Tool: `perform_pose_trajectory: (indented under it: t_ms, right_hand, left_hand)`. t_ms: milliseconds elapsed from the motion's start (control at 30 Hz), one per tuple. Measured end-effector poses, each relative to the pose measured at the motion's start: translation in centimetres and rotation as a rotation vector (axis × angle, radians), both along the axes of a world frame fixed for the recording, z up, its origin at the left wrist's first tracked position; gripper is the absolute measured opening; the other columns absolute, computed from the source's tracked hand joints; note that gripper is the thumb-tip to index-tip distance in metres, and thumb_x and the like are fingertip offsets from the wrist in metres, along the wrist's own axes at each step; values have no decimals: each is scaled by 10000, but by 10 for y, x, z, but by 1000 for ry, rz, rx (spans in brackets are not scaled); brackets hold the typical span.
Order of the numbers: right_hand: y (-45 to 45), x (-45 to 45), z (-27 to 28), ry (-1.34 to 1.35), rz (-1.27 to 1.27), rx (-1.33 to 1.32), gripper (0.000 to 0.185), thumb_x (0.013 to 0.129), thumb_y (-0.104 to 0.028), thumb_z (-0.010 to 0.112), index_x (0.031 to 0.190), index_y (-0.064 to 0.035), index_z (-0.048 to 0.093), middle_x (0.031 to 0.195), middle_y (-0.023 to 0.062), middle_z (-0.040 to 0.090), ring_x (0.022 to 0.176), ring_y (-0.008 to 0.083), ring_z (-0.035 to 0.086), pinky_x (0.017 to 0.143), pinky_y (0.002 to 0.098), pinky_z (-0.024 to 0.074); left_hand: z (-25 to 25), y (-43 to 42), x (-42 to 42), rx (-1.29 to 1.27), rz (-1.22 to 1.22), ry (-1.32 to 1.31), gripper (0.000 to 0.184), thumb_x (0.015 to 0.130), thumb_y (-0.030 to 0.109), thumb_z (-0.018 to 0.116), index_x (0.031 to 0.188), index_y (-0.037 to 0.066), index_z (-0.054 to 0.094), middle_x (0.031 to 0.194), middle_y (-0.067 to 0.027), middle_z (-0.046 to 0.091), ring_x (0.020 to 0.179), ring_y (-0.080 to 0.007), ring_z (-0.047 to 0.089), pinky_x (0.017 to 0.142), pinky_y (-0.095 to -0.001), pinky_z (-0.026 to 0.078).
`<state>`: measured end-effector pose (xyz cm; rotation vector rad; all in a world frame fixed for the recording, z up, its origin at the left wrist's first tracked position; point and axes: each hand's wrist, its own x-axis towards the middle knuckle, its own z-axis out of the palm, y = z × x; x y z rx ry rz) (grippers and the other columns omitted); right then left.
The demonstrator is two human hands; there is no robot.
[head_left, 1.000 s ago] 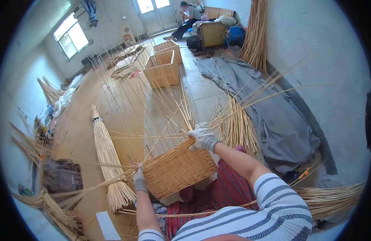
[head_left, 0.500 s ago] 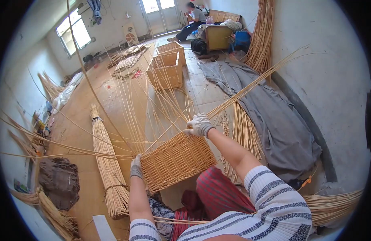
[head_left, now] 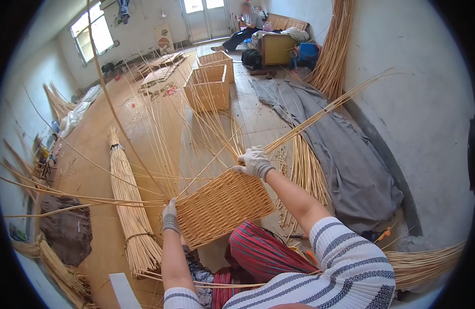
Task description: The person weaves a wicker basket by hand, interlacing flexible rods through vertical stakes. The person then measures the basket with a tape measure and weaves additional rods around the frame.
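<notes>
A woven wicker panel (head_left: 224, 206) is held tilted above my lap, with long loose canes (head_left: 217, 121) fanning out from its far edge. My left hand (head_left: 169, 213), in a pale glove, grips its left corner, where canes spread to the left. My right hand (head_left: 254, 161), gloved too, is closed on the far right corner, and more canes (head_left: 325, 110) run from there up to the right. Some fingertips are hidden behind the wicker. Red striped cloth (head_left: 263, 247) covers my legs below it.
A tied cane bundle (head_left: 132, 206) lies at left, loose canes (head_left: 307, 165) at right beside a grey cloth (head_left: 345, 165). Two wicker boxes (head_left: 206, 92) stand ahead. A person (head_left: 245, 26) sits at the far end near a yellowish cabinet (head_left: 277, 49). More canes (head_left: 428, 262) lie at lower right.
Over the last second the panel has shifted slightly left and tilted to show more of its face. Both hands stay on its corners. The canes at left have swung and spread out.
</notes>
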<state>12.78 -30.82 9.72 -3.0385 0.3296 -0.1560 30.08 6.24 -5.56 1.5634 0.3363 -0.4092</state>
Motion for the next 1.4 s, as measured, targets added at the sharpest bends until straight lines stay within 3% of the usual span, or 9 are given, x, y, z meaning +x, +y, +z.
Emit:
perform_pose_trajectory:
  t_ms: [167, 300, 433, 567, 667, 767, 900, 1167, 1400]
  right_hand:
    - [-4, -1, -7, -112, 21, 10, 517, 787, -661, 570, 896, -185, 741, 854, 139, 672, 899, 312, 614, 844, 448, 420]
    - [-7, -8, -31, -322, 118, -14, 456, 815, -581, 580, 745, -144, 691, 723, 138, 647, 745, 339, 605, 683, 467, 446]
    - [6, -28, -26, -349, 57, 31, 494, 795, -630, 578, 739, -151, 683, 816, 127, 658, 822, 321, 601, 751, 467, 417]
    - [3, -20, -21, -257, 42, 39, 516, 764, -662, 600, 823, -159, 702, 852, 122, 656, 881, 317, 601, 801, 455, 412]
    - [-2, -24, -16, -48, 53, -26, 679, 685, -736, 625, 1111, -210, 676, 943, 126, 652, 970, 309, 599, 868, 442, 413]
    - [-4, -31, -9, -39, 115, -36, 708, 673, -747, 627, 1174, -248, 651, 1000, 136, 640, 991, 312, 590, 880, 440, 409]
    - [1, -31, -9, 9, 112, -61, 713, 665, -750, 632, 1201, -280, 639, 1014, 148, 634, 994, 319, 588, 885, 439, 408]
    - [-3, -38, -17, -78, 136, 18, 515, 681, -598, 707, 1020, -211, 691, 872, 127, 656, 897, 311, 610, 831, 429, 420]
    - [4, -30, -22, -113, 175, -51, 612, 685, -678, 662, 1093, -221, 676, 913, 133, 657, 924, 303, 610, 856, 425, 416]
  left_hand:
    - [-68, 15, 34, 321, -12, -219, 598, 844, 407, 627, 1281, 16, 510, 1136, -138, 617, 1001, -261, 619, 829, -400, 528]
    - [-21, 23, -7, 94, -201, -32, 839, 834, 532, 579, 1438, -9, 362, 1429, -204, 421, 1232, -300, 493, 985, -386, 440]
    - [16, 23, -45, 50, -170, 80, 761, 823, 507, 599, 1362, -16, 473, 1258, -206, 577, 1139, -276, 565, 947, -369, 458]
    - [5, 3, -27, 803, -39, -171, 623, 798, 502, 658, 1147, -11, 603, 1163, -182, 623, 1005, -273, 604, 897, -397, 456]
    - [53, -13, -60, 472, 54, -227, 466, 816, 435, 696, 1012, 20, 613, 1088, -153, 635, 959, -291, 602, 869, -402, 458]
    - [94, -42, -129, 692, 374, -545, 335, 841, 341, 697, 950, 41, 596, 1031, -155, 623, 990, -296, 584, 893, -394, 443]
    - [111, -120, -172, 710, -159, -1350, 256, 852, 256, 660, 1045, 96, 609, 1029, -124, 619, 1075, -304, 565, 990, -445, 388]
    - [97, -208, -160, 914, -515, -995, 321, 923, 358, 511, 1175, 181, 604, 1117, -112, 613, 1151, -269, 534, 1109, -467, 251]
    - [70, -157, -216, 756, -294, -1324, 462, 909, 291, 578, 1341, 158, 481, 1341, -168, 462, 1317, -329, 385, 1133, -490, 234]
